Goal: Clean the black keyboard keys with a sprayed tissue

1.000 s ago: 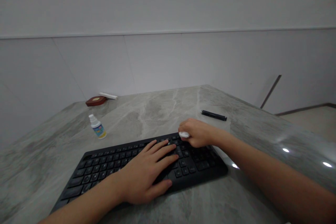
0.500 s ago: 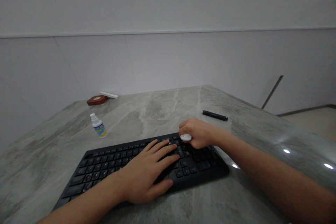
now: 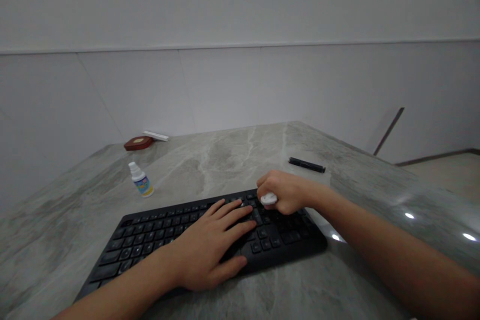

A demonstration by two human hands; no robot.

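Observation:
A black keyboard (image 3: 273, 252) lies slantwise on the grey marbled table. My left hand (image 3: 213, 247) rests flat across its middle and right keys, fingers spread, holding nothing. Over the keyboard's upper right part, my right hand (image 3: 283, 192) is closed around a small white wad (image 3: 268, 199). Only a bit of the wad shows below the curled fingers; whether it is tissue or cloth I cannot tell. The hand covers the keys beneath it, so the contact there is hidden.
A small white bottle (image 3: 141, 180) with a colourful label stands beyond the keyboard's left side. A black pen (image 3: 306, 165) lies past my right hand. Near the wall are a reddish-brown case (image 3: 138, 143) and a flat white object (image 3: 156, 136).
My right hand has shifted very slightly right with the white wad, and a little more of the wad shows. My left hand and the keyboard stay in place.

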